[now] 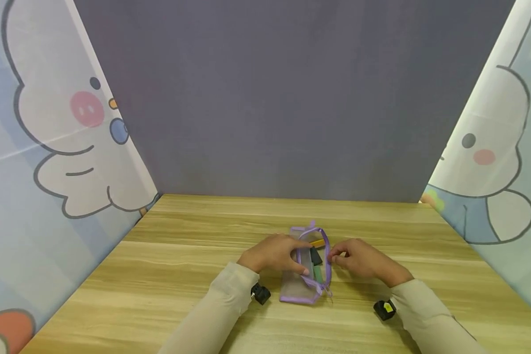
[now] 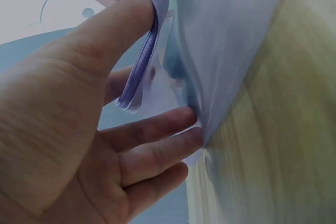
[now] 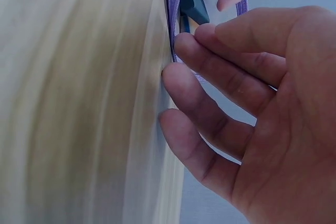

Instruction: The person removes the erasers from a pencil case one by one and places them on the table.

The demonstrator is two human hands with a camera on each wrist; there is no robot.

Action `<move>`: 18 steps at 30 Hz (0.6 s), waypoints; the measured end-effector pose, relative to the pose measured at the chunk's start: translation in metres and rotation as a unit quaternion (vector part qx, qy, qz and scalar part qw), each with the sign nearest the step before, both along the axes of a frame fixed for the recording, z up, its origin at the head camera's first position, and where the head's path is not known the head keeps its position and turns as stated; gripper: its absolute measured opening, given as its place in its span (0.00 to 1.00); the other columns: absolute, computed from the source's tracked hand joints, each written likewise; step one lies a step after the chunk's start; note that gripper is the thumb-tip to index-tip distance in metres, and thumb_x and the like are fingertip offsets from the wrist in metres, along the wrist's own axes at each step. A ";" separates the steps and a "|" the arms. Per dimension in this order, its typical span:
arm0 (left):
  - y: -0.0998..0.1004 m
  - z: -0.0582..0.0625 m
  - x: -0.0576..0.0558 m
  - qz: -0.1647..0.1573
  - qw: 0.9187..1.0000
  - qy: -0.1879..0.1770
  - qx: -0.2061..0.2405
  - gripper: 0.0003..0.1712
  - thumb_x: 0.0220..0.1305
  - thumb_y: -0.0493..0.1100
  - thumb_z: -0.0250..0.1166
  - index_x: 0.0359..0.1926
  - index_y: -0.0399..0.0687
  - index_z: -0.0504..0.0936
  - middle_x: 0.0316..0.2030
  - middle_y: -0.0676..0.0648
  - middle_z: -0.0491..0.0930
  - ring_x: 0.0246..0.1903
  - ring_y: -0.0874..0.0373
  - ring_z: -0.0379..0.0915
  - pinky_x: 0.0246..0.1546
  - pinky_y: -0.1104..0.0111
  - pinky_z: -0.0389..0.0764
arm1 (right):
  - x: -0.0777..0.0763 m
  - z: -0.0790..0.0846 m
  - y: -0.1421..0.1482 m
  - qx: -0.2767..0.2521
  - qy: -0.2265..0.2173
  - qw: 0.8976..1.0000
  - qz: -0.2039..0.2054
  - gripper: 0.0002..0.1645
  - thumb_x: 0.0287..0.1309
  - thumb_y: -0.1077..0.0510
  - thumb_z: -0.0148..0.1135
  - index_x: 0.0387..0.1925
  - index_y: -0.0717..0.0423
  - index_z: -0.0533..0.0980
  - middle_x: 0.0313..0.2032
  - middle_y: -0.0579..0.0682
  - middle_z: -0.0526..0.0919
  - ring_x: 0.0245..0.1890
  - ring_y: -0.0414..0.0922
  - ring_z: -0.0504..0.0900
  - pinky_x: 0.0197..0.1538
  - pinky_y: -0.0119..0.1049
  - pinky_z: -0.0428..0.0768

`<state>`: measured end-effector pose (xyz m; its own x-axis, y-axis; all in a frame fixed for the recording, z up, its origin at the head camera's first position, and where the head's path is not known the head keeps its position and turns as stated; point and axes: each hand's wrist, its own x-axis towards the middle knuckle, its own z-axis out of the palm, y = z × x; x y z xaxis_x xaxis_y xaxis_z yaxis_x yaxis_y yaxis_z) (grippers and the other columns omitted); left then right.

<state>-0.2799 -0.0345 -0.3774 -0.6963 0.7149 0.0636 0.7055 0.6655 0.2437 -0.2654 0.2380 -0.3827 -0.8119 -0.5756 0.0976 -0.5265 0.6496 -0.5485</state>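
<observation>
A see-through mesh zip pouch (image 1: 295, 291) with purple edging lies on the table, its zipped mouth spread wide. Inside are a yellow-orange item (image 1: 318, 243), a dark block (image 1: 316, 256) and a green piece (image 1: 318, 274). My left hand (image 1: 278, 253) is at the left side of the mouth, thumb and forefinger spread apart against the rim. In the left wrist view, its other fingers extend along the mesh. At the opposite rim, my right hand (image 1: 358, 258) pinches the purple zip edge (image 3: 177, 3) between thumb and forefinger, its remaining fingers loosely bent beside the tabletop.
The wood-grain table (image 1: 181, 280) extends around the pouch on all sides. A plain grey panel (image 1: 265, 98) stands along its far edge. Cloths printed with cartoon animals (image 1: 62, 128) hang at both sides. A small black device (image 1: 385, 309) sits below each wrist.
</observation>
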 end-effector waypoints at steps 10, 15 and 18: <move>0.000 0.000 -0.003 -0.006 1.000 0.007 -0.012 0.39 0.56 0.62 0.74 0.68 0.63 0.76 0.61 0.58 0.77 0.56 0.64 0.74 0.56 0.67 0.73 | 0.000 -0.002 0.002 -0.012 -0.008 1.000 -0.005 0.08 0.69 0.57 0.60 0.39 0.49 0.85 0.35 0.41 0.83 0.31 0.38 0.75 0.33 0.33 0.74; 0.000 0.000 -0.003 -0.015 0.999 0.015 -0.024 0.38 0.57 0.61 0.74 0.68 0.66 0.76 0.61 0.57 0.78 0.57 0.63 0.74 0.56 0.67 0.74 | 0.000 -0.002 0.001 -0.015 -0.013 1.000 -0.008 0.08 0.69 0.57 0.61 0.39 0.48 0.85 0.35 0.41 0.83 0.31 0.38 0.75 0.34 0.33 0.74; 0.000 0.000 -0.003 -0.012 1.000 0.013 -0.024 0.37 0.56 0.62 0.74 0.67 0.64 0.77 0.60 0.58 0.78 0.56 0.63 0.74 0.56 0.66 0.74 | 0.000 -0.002 0.001 -0.016 -0.008 1.000 -0.005 0.07 0.69 0.56 0.61 0.39 0.49 0.85 0.36 0.41 0.84 0.32 0.39 0.75 0.35 0.33 0.74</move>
